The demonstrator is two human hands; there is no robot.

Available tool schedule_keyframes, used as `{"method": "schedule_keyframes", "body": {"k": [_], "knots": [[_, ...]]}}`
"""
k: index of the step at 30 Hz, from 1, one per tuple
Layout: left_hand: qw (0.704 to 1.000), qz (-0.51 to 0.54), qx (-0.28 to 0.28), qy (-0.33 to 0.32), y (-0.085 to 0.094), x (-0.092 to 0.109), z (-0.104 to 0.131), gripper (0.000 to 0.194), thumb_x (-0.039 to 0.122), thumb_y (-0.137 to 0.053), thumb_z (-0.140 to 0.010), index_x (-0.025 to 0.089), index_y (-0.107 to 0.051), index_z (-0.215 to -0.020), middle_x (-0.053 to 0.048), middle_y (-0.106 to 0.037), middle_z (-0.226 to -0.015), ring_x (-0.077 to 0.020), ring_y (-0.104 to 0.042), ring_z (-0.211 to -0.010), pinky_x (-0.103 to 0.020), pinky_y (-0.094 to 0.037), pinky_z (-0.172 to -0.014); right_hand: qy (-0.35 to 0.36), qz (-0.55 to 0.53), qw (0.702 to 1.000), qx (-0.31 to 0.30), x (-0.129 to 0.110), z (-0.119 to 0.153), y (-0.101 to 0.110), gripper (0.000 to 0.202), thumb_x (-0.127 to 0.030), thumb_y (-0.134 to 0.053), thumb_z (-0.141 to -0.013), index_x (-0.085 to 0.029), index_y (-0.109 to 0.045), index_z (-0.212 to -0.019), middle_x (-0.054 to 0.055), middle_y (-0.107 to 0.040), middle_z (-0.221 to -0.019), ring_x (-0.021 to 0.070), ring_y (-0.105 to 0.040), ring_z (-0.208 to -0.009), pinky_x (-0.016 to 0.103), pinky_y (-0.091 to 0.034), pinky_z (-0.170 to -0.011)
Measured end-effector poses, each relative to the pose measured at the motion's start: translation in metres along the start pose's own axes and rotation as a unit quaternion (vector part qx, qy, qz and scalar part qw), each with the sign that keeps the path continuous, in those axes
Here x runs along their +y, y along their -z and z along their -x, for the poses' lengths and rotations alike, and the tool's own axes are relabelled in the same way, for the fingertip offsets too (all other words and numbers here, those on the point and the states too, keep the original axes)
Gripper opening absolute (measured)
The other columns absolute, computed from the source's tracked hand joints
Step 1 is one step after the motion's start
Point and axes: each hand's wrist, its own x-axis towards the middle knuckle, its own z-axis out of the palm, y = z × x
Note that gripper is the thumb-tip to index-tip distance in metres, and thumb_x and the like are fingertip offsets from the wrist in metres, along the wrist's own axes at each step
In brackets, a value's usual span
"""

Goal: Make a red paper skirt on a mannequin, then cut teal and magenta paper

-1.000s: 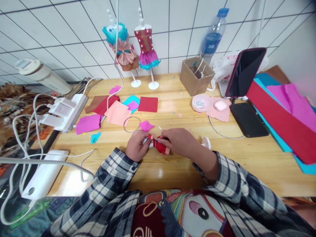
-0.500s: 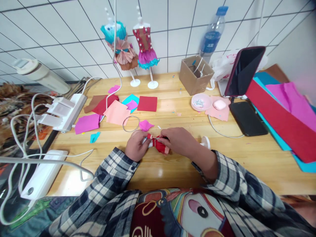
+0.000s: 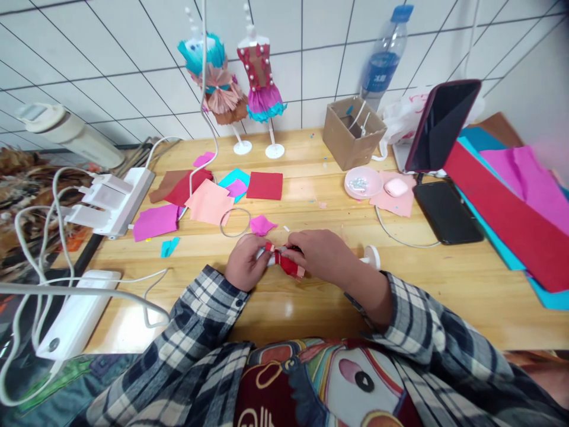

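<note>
A small white mannequin stand in a red crepe-paper dress (image 3: 291,265) lies on its side between my hands, just above the table. Its round white base (image 3: 372,257) pokes out to the right, beyond my right wrist. My left hand (image 3: 246,261) is closed around the upper body, thumb and forefinger at the dress's top. With fingertips pinched together, my right hand (image 3: 322,255) works at the waist of the dress. Something thin and greyish shows by those fingertips, too small to name. The middle of the stand is hidden under my right hand.
Paper scraps, a pink square (image 3: 210,201) among them, and a ring (image 3: 235,222) lie beyond my left hand. Two dressed mannequin stands (image 3: 274,150) are at the back. A bead dish (image 3: 363,182), cardboard box (image 3: 351,133) and phone (image 3: 448,212) are right; cables and power strips (image 3: 80,314) left.
Both hands keep nearly the same place and grip. My right fingers shift slightly at the dress's waist, and the view moves a little.
</note>
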Motion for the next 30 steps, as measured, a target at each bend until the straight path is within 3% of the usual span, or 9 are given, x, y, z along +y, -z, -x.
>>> {"method": "schedule_keyframes", "body": {"k": [13, 30], "knots": [[1.000, 0.003, 0.003, 0.000, -0.0022, -0.0025, 0.0010, 0.007, 0.023, -0.054, -0.089, 0.020, -0.060, -0.088, -0.004, -0.068, -0.083, -0.0199, -0.062, -0.084, -0.037, -0.048, -0.088, 0.012, 0.000, 1.000, 0.016, 0.0020, -0.0005, -0.0033, 0.026, -0.037, -0.048, -0.097, -0.018, -0.063, -0.086, 0.004, -0.071, -0.083, 0.0174, -0.063, -0.074, 0.028, -0.027, -0.058], [1.000, 0.001, 0.002, 0.004, -0.0010, 0.0016, -0.0015, 0.011, 0.026, -0.054, -0.089, 0.020, -0.062, -0.085, -0.004, -0.069, -0.080, -0.0191, -0.063, -0.081, -0.036, -0.049, -0.088, 0.002, -0.011, 1.000, 0.012, 0.0006, -0.0022, -0.0018, 0.024, -0.036, -0.051, -0.096, -0.018, -0.064, -0.087, 0.004, -0.071, -0.083, 0.0158, -0.061, -0.073, 0.027, -0.027, -0.058]]}}
